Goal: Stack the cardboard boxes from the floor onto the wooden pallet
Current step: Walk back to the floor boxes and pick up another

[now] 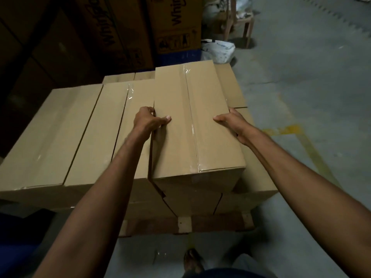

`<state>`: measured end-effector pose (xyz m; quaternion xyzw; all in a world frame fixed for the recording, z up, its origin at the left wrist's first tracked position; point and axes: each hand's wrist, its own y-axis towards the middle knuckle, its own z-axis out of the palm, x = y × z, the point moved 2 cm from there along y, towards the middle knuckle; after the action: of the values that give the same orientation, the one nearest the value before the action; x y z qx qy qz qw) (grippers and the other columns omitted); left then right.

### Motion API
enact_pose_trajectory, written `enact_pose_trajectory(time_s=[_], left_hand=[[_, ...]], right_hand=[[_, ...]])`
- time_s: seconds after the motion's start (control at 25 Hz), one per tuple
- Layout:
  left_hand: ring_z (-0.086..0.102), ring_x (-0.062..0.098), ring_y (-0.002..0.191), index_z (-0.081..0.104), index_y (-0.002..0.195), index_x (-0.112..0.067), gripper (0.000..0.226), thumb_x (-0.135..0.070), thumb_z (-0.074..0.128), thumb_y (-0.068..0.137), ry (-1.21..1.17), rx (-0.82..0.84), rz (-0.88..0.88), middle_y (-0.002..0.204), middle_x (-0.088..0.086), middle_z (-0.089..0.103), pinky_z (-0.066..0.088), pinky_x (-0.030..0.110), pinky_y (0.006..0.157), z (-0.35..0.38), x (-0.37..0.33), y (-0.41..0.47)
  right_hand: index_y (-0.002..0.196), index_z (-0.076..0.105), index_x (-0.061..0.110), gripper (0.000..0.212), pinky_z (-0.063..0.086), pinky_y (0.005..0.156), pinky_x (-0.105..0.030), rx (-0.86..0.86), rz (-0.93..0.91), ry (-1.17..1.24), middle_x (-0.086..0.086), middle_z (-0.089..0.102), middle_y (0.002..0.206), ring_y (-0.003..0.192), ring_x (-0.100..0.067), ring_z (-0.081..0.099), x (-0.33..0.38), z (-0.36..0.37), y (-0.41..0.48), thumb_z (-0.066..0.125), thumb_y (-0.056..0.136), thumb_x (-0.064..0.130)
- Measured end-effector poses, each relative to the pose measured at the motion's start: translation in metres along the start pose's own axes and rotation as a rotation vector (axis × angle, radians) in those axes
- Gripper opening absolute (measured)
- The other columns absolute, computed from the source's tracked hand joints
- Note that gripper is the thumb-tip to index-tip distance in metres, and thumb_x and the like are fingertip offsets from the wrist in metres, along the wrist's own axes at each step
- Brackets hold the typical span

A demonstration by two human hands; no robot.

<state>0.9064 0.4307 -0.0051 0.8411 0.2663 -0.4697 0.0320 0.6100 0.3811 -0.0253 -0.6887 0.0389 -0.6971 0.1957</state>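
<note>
Atop the stack (60,137) on the wooden pallet (184,225) sits the taped cardboard box (192,121); I judge it stiff, bulky. Left hand (149,120) and right hand (230,123) grip its long sides, the soundest hold.

Plain tan on the top cardboard box (200,121), split lengthwise by a glossy clear tape strip (192,125); same tan on the neighbouring boxes (60,137). Reddish-brown with pale blocks on the wooden pallet (216,222). Mottled grey on the floor (301,67), marked by a worn yellow line (313,151). White with blue flecks on the bag (218,51). Brown with dark lettering on the tall cartons (176,27).
</note>
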Motion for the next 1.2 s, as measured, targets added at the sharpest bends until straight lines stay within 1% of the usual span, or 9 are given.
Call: enact_pose_trajectory(time_s=[0.24, 0.32, 0.4, 0.48, 0.64, 0.8, 1.0, 1.08, 1.2], left_hand=[[0.069, 0.027, 0.107, 0.065, 0.127, -0.006, 0.091, -0.053, 0.097, 0.057, 0.092, -0.088, 0.011, 0.119, 0.010, 0.071, 0.057, 0.042, 0.094, -0.001, 0.014, 0.011], [0.071, 0.026, 0.091, 0.072, 0.109, -0.005, 0.074, -0.055, 0.095, 0.059, 0.152, -0.126, 0.028, 0.102, 0.010, 0.074, 0.056, 0.034, 0.076, -0.002, 0.017, 0.012], [0.063, 0.025, 0.067, 0.070, 0.079, -0.004, 0.060, -0.056, 0.093, 0.061, 0.207, -0.154, 0.056, 0.073, 0.009, 0.069, 0.038, 0.027, 0.052, -0.003, 0.019, 0.013], [0.059, 0.023, 0.060, 0.067, 0.069, -0.005, 0.055, -0.053, 0.092, 0.063, 0.221, -0.166, 0.061, 0.066, 0.011, 0.067, 0.033, 0.027, 0.048, -0.005, 0.020, 0.012], [0.072, 0.025, 0.081, 0.076, 0.087, -0.009, 0.044, -0.044, 0.093, 0.067, 0.238, -0.162, 0.074, 0.083, 0.007, 0.076, 0.053, 0.033, 0.069, -0.004, 0.026, 0.012], [0.069, 0.019, 0.112, 0.071, 0.127, -0.014, 0.061, -0.032, 0.092, 0.073, 0.263, -0.134, 0.107, 0.116, 0.002, 0.076, 0.049, 0.026, 0.086, 0.001, 0.036, 0.011], [0.063, 0.028, 0.122, 0.071, 0.128, -0.017, 0.056, -0.043, 0.085, 0.080, 0.315, -0.106, 0.195, 0.127, 0.006, 0.071, 0.055, 0.040, 0.097, -0.003, 0.046, 0.012], [0.061, 0.032, 0.121, 0.072, 0.127, -0.015, 0.049, -0.042, 0.078, 0.088, 0.394, -0.065, 0.290, 0.131, 0.008, 0.069, 0.053, 0.042, 0.099, -0.007, 0.048, 0.009], [0.060, 0.033, 0.124, 0.066, 0.136, -0.013, 0.050, -0.034, 0.075, 0.092, 0.422, 0.128, 0.385, 0.147, 0.011, 0.057, 0.047, 0.037, 0.103, -0.015, 0.051, -0.008]], right_hand=[[0.133, 0.057, 0.009, 0.044, 0.058, 0.074, -0.019, -0.024, 0.026, -0.017, -0.008, 0.072, 0.117, 0.092, -0.013, 0.071, -0.012, 0.014, 0.010, 0.066, 0.091, 0.001], [0.133, 0.057, 0.010, 0.045, 0.058, 0.076, -0.022, -0.026, 0.030, -0.022, -0.007, 0.073, 0.119, 0.097, -0.016, 0.072, -0.018, 0.018, 0.013, 0.067, 0.090, 0.003], [0.134, 0.058, 0.013, 0.047, 0.058, 0.077, -0.025, -0.026, 0.038, -0.022, -0.007, 0.074, 0.120, 0.102, -0.019, 0.073, -0.024, 0.021, 0.017, 0.068, 0.089, 0.005], [0.134, 0.058, 0.014, 0.046, 0.059, 0.073, -0.024, -0.035, 0.047, -0.020, -0.007, 0.074, 0.117, 0.097, -0.018, 0.073, -0.028, 0.023, 0.019, 0.067, 0.089, 0.005], [0.138, 0.055, 0.013, 0.052, 0.059, 0.073, -0.025, -0.033, 0.064, -0.041, -0.009, 0.073, 0.122, 0.097, -0.017, 0.073, -0.036, 0.025, 0.028, 0.068, 0.089, 0.005], [0.139, 0.053, 0.015, 0.053, 0.056, 0.076, -0.024, -0.067, 0.077, -0.099, -0.006, 0.071, 0.124, 0.100, -0.015, 0.069, -0.047, 0.030, 0.031, 0.069, 0.090, 0.005], [0.142, 0.050, 0.018, 0.058, 0.052, 0.076, -0.023, -0.131, 0.042, -0.117, 0.003, 0.068, 0.117, 0.096, -0.008, 0.066, -0.042, 0.033, 0.031, 0.074, 0.090, 0.008], [0.145, 0.049, 0.019, 0.065, 0.053, 0.087, -0.028, -0.168, 0.023, -0.203, 0.001, 0.067, 0.128, 0.104, -0.013, 0.066, -0.037, 0.035, 0.031, 0.078, 0.087, 0.016], [0.156, 0.036, 0.025, 0.079, 0.043, 0.108, -0.034, -0.208, -0.049, -0.612, -0.003, 0.049, 0.155, 0.133, -0.024, 0.053, -0.035, 0.039, 0.019, 0.075, 0.088, 0.035]])
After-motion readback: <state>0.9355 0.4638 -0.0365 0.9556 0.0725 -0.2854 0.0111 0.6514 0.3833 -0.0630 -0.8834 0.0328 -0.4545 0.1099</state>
